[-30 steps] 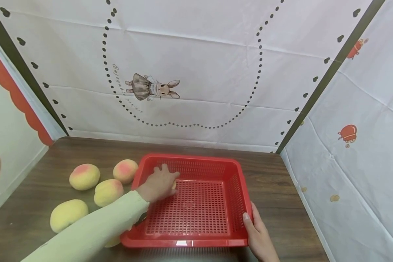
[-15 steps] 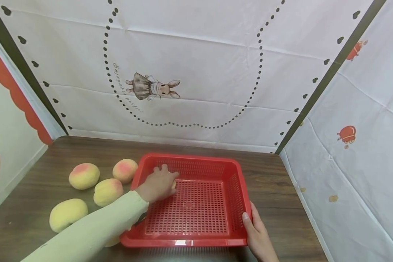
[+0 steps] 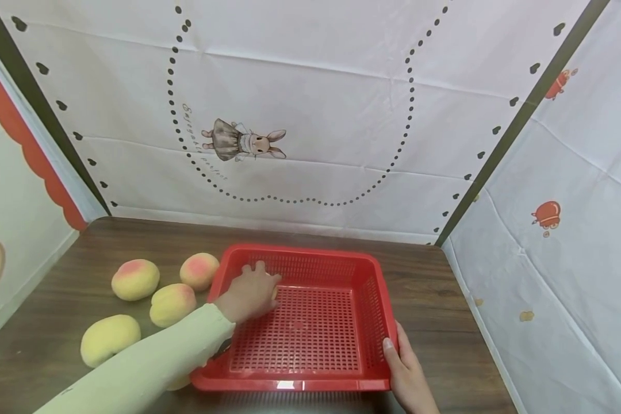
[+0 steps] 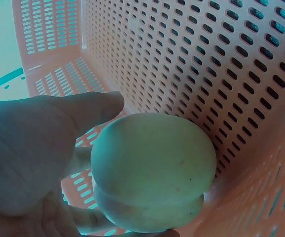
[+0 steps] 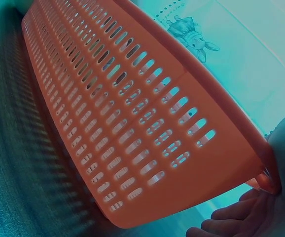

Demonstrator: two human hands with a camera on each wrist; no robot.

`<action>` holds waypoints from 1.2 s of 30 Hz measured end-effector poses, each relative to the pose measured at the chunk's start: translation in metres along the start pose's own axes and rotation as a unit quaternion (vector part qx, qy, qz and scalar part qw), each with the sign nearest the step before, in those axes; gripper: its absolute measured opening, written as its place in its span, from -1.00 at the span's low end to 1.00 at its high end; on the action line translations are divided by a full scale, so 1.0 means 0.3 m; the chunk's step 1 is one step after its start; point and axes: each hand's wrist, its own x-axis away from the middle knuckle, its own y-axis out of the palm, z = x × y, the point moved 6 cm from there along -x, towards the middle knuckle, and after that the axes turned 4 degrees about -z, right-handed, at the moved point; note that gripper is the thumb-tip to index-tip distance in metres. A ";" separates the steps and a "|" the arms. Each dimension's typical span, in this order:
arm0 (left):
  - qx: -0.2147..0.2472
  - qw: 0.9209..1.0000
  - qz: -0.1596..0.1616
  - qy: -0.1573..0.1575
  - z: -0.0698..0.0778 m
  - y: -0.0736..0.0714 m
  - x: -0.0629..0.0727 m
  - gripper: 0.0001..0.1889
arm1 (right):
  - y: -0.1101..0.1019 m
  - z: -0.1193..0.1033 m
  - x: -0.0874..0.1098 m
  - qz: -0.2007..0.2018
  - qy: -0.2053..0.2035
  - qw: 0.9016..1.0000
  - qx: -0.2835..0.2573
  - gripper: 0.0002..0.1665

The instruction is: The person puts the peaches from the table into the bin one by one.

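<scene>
My left hand (image 3: 249, 294) reaches into the left side of a red perforated plastic basket (image 3: 310, 382), its fingers spread round a peach. Only a sliver of that peach (image 3: 275, 292) shows past the hand in the head view. In the left wrist view the peach (image 4: 152, 163) lies low in a corner of the basket, fingers behind and below it, the thumb alongside its top. At the basket's right side my right hand (image 3: 410, 371) grips the rim, thumb on top. The right wrist view shows its curled fingers (image 5: 236, 212) under the rim.
Left of the basket on the brown wooden table (image 3: 440, 287) lie several more peaches, among them one near the basket wall (image 3: 199, 271) and a yellow one (image 3: 110, 339). Another is partly hidden by my left sleeve (image 3: 150, 362). Printed white cloth (image 3: 321, 138) hangs behind.
The head view has shifted slightly. Both hands, the basket and the peaches keep their places.
</scene>
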 end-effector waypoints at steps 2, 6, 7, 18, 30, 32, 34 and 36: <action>-0.004 1.000 0.001 0.000 0.001 0.000 0.004 -0.53 | 0.002 0.000 0.001 -0.003 -0.001 1.000 -0.001 -0.30; -0.001 1.000 -0.002 -0.005 0.002 -0.005 0.010 -0.53 | 0.006 -0.001 0.005 -0.009 -0.005 1.000 -0.007 -0.31; 0.001 1.000 -0.005 -0.007 0.003 -0.006 0.011 -0.52 | 0.006 -0.001 0.006 -0.011 -0.005 1.000 -0.009 -0.31; 0.014 1.000 -0.018 -0.004 0.010 -0.029 0.033 -0.47 | 0.011 0.001 0.009 -0.004 0.006 1.000 -0.006 -0.32; -0.014 1.000 -0.006 -0.001 0.014 -0.067 0.054 -0.47 | 0.002 0.001 0.005 0.000 0.019 1.000 0.002 -0.30; -0.017 1.000 -0.004 0.002 0.015 -0.071 0.055 -0.47 | 0.002 0.001 0.003 0.001 0.020 1.000 0.001 -0.30; -0.020 1.000 -0.002 0.003 0.018 -0.077 0.058 -0.46 | 0.002 0.001 0.002 0.000 0.021 1.000 0.000 -0.31; -0.021 1.000 -0.002 0.003 0.020 -0.081 0.061 -0.45 | 0.002 0.000 0.002 0.001 0.020 1.000 -0.001 -0.31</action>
